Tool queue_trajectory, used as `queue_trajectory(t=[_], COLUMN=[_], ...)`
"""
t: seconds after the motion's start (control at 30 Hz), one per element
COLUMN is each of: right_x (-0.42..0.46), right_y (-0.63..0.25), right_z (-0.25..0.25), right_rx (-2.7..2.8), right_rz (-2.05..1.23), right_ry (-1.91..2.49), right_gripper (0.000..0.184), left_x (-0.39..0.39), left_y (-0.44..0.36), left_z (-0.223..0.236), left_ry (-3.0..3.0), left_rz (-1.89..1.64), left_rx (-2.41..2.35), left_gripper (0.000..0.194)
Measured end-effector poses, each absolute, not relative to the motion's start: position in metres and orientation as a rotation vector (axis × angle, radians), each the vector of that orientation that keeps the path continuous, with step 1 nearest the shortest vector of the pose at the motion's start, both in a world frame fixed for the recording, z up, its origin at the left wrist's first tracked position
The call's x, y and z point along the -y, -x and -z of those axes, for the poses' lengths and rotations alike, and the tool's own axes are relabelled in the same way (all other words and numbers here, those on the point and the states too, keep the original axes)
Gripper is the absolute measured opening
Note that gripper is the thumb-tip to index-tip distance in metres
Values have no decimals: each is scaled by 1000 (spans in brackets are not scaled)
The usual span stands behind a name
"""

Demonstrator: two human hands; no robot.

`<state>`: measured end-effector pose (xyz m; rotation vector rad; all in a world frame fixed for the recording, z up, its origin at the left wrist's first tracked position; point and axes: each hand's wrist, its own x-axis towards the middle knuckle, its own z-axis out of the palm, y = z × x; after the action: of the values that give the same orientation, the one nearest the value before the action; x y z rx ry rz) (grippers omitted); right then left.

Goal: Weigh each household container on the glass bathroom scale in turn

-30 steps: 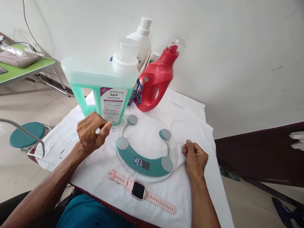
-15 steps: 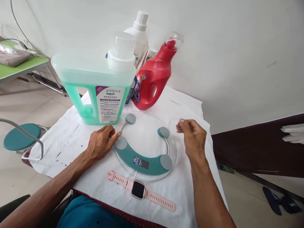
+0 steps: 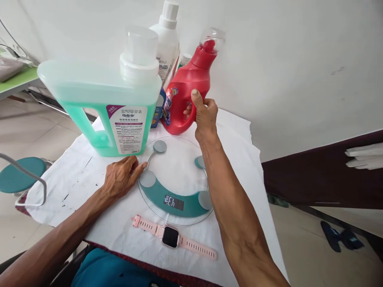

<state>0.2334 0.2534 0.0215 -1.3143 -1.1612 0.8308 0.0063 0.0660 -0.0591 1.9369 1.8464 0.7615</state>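
Note:
My right hand [image 3: 206,113] is wrapped round the handle of a red detergent bottle [image 3: 185,89], fingertips showing through the handle hole and thumb on top. A clear cap tops that bottle, whose base is at the table beyond the scale. My left hand [image 3: 122,175] rests on the cloth with its fingers loosely curled and its thumb apart, the thumb tip at the rim of a round glass scale [image 3: 170,197]. The scale's display is lit, and my right forearm covers part of its right side. A pink smartwatch [image 3: 170,236] lies strap outstretched in front of the scale.
Left of the red bottle stands a large jug of green liquid [image 3: 101,91]. Behind are a white bottle [image 3: 167,44] and a blue box [image 3: 158,109]. White cloth [image 3: 236,135] covers the table, which meets a wall. A teal stool [image 3: 22,173] is at left.
My right hand has moved forward and left from beside the scale and taken hold of the red bottle's handle. My left hand stays by the scale's rim. The view has shifted slightly.

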Motion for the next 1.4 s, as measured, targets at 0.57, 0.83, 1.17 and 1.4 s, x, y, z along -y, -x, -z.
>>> queue_trajectory(t=[0.57,0.83,1.17,1.4], right_x=[-265,-169,-75,-70], right_y=[-239,-282,-276,-275], right_z=[-16,-71,-61,-41], right_rx=[963,1058,1114,1086], right_rz=[-555,-634,-710,-726], right_ry=[1246,1025,1074,1061], right_gripper=[60,74,94,93], left_x=[-72,-72,-73,-73], left_y=[-8,-9,-7,-5], left_z=[63,60,65,65], left_ry=[-1966,-1961,-2000,-1949], left_rz=[-541,-493,-652,-751], left_rx=[-1904,-1938,-1926,-1848], left_gripper=[47,47,50,50])
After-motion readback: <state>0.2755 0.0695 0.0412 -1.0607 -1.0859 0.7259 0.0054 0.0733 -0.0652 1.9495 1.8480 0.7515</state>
